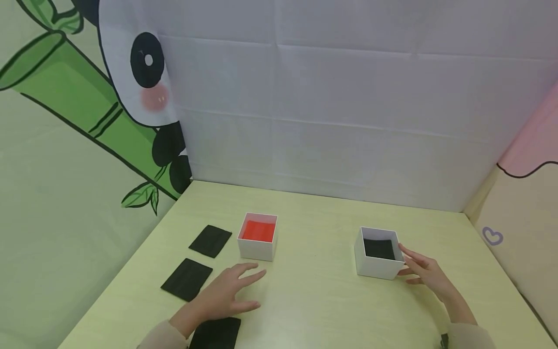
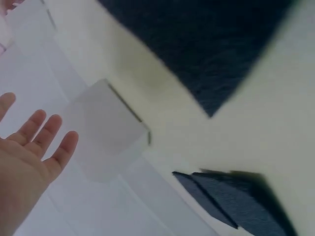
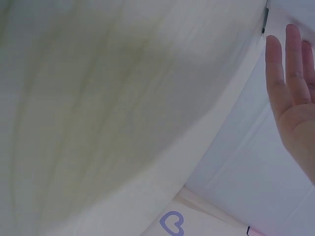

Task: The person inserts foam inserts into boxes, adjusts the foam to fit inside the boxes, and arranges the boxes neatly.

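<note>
On the right of the table, a white open-topped box (image 1: 377, 269) has a black cloth-like piece (image 1: 379, 249) inside. My right hand (image 1: 429, 277) is at that box's right side, fingertips right at its wall and rim. In the right wrist view the fingers (image 3: 294, 73) look nearly straight. My left hand (image 1: 222, 294) hovers over the table with fingers spread and nothing in them, just in front of a second white box (image 1: 257, 250) with a red piece (image 1: 259, 231) in it. Below the left wrist lies a black square (image 1: 216, 333), partly hidden by the hand and sleeve.
Two more flat black squares, one farther back (image 1: 210, 241) and one nearer (image 1: 187, 279), lie left of the box with the red piece. A pale curtain (image 1: 331, 121) rises along the table's back edge, with printed fabric at both sides.
</note>
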A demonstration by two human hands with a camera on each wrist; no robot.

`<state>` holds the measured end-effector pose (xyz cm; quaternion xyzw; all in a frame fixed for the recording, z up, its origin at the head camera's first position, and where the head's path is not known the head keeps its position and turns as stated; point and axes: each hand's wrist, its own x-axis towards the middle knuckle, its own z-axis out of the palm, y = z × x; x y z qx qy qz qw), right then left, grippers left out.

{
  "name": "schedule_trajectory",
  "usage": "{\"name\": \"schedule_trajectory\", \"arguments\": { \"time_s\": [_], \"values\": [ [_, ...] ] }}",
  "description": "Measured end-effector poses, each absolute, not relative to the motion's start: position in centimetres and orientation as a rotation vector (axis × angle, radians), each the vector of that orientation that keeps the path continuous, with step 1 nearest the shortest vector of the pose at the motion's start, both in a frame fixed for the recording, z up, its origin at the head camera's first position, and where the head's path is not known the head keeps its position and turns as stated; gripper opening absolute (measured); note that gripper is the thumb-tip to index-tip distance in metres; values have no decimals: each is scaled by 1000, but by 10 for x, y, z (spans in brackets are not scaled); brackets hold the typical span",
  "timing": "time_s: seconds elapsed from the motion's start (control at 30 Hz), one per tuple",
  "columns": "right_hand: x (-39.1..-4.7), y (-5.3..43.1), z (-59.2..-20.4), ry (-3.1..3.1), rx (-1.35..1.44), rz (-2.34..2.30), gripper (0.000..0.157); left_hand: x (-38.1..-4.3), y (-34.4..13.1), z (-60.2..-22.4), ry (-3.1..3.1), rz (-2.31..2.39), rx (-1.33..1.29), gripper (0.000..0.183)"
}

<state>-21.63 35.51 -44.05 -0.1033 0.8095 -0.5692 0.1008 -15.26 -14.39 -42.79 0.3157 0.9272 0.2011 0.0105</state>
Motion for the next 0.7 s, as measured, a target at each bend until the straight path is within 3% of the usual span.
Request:
{"name": "schedule_trajectory", "arguments": {
  "time_s": [0.3,0.7],
  "values": [
    [-216,354,-442,2399,-295,-1680,44,-149,-162,-450,2915,542,1162,60],
    [-216,353,-440,2400,-332,-1675,43,-141,-188,-464,2905,461,1092,64]
  ]
}}
